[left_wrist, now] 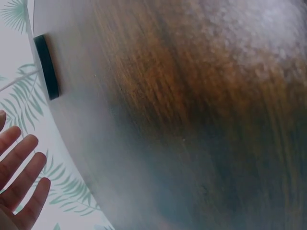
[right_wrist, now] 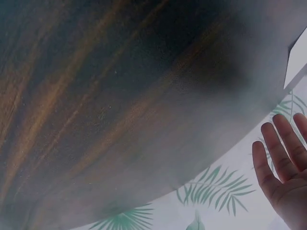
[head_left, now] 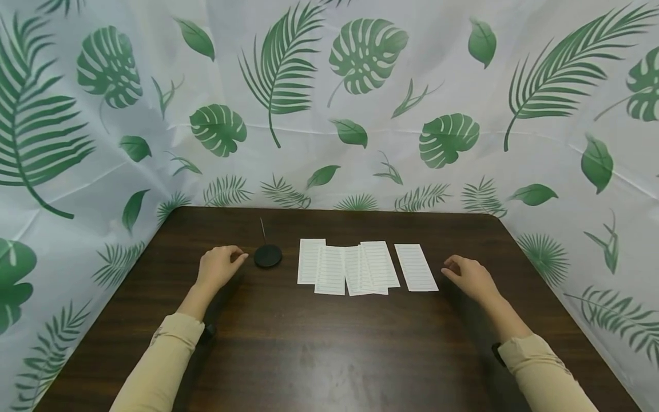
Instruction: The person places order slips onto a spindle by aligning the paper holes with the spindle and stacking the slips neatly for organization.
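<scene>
Lg. leaf-print sheet [head_left: 304, 166] behind brown tbl [head_left: 329, 343]. Overlapping white slips [head_left: 329, 272], lined, flat mid-tbl twd far edge. R hand [head_left: 471, 276]: fingers loose & apart, nothing gripped, near lone slip [head_left: 416, 268], just R of overlapping slips, not touching. L hand [head_left: 218, 266]: ditto, nothing gripped, just beside blk round base [head_left: 268, 256] w/ thin upright rod [head_left: 263, 229].

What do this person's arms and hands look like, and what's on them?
Both the left hand and right hand are ungloved. The left sleeve and right sleeve match: long, pale yellow-beige, creased near the cuffs. A small dark item shows beside each cuff, at left and right, too small to make out.
</scene>
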The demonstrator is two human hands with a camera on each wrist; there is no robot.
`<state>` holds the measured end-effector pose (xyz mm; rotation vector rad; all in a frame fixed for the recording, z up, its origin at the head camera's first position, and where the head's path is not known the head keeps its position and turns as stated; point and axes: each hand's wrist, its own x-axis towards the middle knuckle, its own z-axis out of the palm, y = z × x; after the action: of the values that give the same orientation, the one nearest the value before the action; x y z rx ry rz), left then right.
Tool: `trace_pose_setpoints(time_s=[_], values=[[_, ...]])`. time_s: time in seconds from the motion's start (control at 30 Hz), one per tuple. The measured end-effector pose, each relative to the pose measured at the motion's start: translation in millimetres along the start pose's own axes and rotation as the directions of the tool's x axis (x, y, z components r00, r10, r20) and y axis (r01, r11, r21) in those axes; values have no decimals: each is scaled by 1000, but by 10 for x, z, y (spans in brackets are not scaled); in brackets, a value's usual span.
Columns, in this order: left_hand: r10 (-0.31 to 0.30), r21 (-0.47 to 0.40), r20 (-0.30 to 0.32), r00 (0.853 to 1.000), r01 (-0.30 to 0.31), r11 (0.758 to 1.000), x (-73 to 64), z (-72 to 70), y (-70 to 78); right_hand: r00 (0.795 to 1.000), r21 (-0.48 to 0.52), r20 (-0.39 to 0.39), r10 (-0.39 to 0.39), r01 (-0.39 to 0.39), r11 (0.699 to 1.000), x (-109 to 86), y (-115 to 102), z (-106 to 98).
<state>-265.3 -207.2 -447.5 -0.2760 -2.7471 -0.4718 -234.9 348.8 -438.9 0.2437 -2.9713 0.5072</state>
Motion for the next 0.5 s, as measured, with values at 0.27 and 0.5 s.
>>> trace_pose_setpoints(time_s=[0.27,0.5], values=[[-36,-55,50,998,39,998,-22,16,6,998,26,3,-59,59,998,39,-108,21],[-60,-44,165,984,68,997,5,99,63,991,46,30,-131,130,990,87,-167,77]])
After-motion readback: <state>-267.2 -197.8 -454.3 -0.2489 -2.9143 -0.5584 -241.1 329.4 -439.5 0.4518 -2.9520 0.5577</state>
